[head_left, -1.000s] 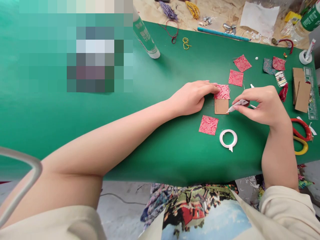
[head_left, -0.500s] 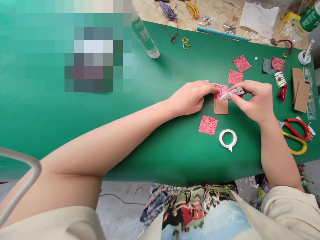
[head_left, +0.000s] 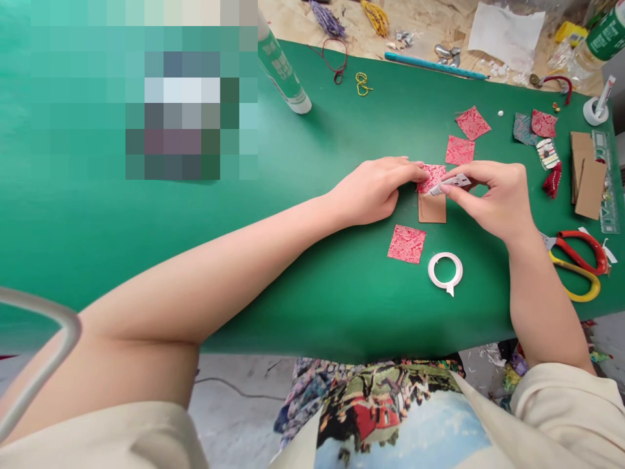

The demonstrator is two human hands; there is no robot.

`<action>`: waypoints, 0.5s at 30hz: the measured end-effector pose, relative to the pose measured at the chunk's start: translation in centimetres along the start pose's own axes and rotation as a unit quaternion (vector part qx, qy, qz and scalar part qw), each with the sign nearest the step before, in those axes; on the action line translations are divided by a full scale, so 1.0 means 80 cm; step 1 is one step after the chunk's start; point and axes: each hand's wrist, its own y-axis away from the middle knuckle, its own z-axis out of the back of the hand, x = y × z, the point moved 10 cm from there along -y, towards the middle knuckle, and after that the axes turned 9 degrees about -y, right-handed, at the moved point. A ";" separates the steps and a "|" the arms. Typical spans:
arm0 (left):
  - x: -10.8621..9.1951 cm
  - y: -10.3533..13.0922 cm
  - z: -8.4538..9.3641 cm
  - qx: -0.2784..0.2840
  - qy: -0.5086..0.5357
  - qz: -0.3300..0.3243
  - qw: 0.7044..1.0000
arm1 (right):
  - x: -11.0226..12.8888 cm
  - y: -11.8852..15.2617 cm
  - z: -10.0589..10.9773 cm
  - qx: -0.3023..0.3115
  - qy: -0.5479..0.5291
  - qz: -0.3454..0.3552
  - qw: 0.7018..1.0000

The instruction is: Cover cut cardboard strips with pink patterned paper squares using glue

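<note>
A red patterned fabric square (head_left: pixel 434 177) lies at the upper edge of a brown cardboard square (head_left: pixel 432 209). My left hand (head_left: pixel 378 189) rests beside it, fingers stretched out, the fingertips pressing on its left edge. Pinched between the thumb and fingers of my right hand (head_left: pixel 502 195) is a small white tube (head_left: pixel 455 184) with dark print. Its narrow tip points down and left at the border between fabric and cardboard. Another red patterned square (head_left: pixel 407 244) lies just below, near a white tape ring (head_left: pixel 444 272).
Two more red squares (head_left: pixel 459 150) lie above. To the right are scissors (head_left: pixel 581 260), cardboard strips (head_left: pixel 588 189), a clear ruler (head_left: pixel 609 208) and a red tassel (head_left: pixel 551 180). A green-and-white bottle (head_left: pixel 288 78) stands at the back, left of a blue pencil (head_left: pixel 434 66).
My right hand has shifted slightly left, and the tube's tip has slid left along the fabric's lower edge. My left hand has stayed in place.
</note>
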 end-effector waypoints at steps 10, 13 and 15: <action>-0.002 0.000 0.001 -0.003 -0.004 -0.009 1.000 | 0.003 0.000 0.000 0.005 0.013 0.008 1.000; -0.003 0.000 0.002 -0.003 -0.012 -0.010 1.000 | 0.003 0.000 0.003 0.001 0.020 0.006 1.000; -0.003 0.000 0.002 -0.005 -0.017 -0.010 1.000 | 0.003 0.000 0.006 0.000 0.022 0.006 1.000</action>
